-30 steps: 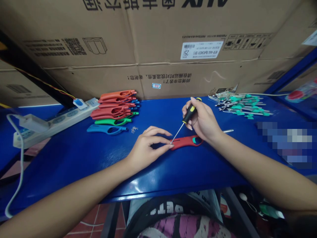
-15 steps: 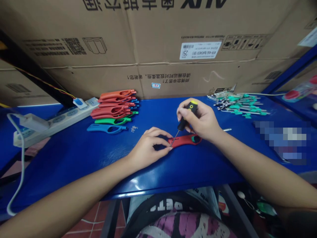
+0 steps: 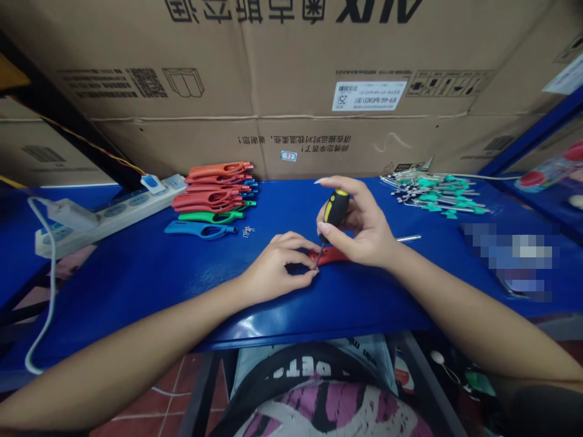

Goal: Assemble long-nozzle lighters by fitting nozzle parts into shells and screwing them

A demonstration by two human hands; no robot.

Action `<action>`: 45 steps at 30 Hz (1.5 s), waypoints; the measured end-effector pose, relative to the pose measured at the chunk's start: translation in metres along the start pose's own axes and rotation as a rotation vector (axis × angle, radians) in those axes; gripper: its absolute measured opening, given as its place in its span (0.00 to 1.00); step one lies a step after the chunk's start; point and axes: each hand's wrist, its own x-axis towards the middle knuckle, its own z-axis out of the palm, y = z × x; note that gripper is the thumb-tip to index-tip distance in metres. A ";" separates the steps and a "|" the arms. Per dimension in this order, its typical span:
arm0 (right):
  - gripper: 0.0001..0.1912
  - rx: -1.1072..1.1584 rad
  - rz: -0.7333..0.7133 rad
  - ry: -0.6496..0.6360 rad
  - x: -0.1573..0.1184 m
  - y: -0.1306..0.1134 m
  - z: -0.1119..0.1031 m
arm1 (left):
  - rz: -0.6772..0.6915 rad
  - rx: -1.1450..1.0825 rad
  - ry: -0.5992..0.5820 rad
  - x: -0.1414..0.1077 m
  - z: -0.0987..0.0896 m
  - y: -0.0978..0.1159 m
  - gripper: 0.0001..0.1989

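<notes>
A red lighter casing [image 3: 334,255] lies on the blue table, its right part hidden behind my right hand. The curved fingers and thumb of my left hand [image 3: 285,267] are closed around its left end. My right hand [image 3: 362,224] grips a black and yellow screwdriver [image 3: 336,209] by the handle, index finger lifted off it. The screwdriver leans slightly, and its tip meets the casing's left end, close to my left fingertips. Whether a screw sits under the tip is too small to tell. Right of my right hand, a thin metal tube [image 3: 409,238] sticks out.
Red, orange, green and blue lighter casings [image 3: 209,197] are stacked at the left, with several small screws [image 3: 248,232] beside them. A white power strip [image 3: 113,209] lies farther left. Metal rods with teal parts [image 3: 437,194] are piled at the back right. A cardboard sheet [image 3: 273,121] stands behind.
The screwdriver has swung more upright and its handle has shifted left. My right hand's grip has changed, the index finger now raised. My left hand stays at the casing's end.
</notes>
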 end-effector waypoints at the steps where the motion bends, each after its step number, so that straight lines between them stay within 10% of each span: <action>1: 0.27 0.002 -0.017 -0.001 0.000 0.004 -0.001 | 0.007 0.000 -0.005 0.000 0.000 0.000 0.03; 12: 0.24 -0.172 -0.244 0.160 0.002 0.022 -0.008 | -0.120 0.044 0.014 0.003 -0.001 -0.008 0.27; 45: 0.34 -0.368 -0.207 -0.124 0.003 0.013 -0.020 | -0.053 0.018 -0.024 0.002 0.008 -0.013 0.12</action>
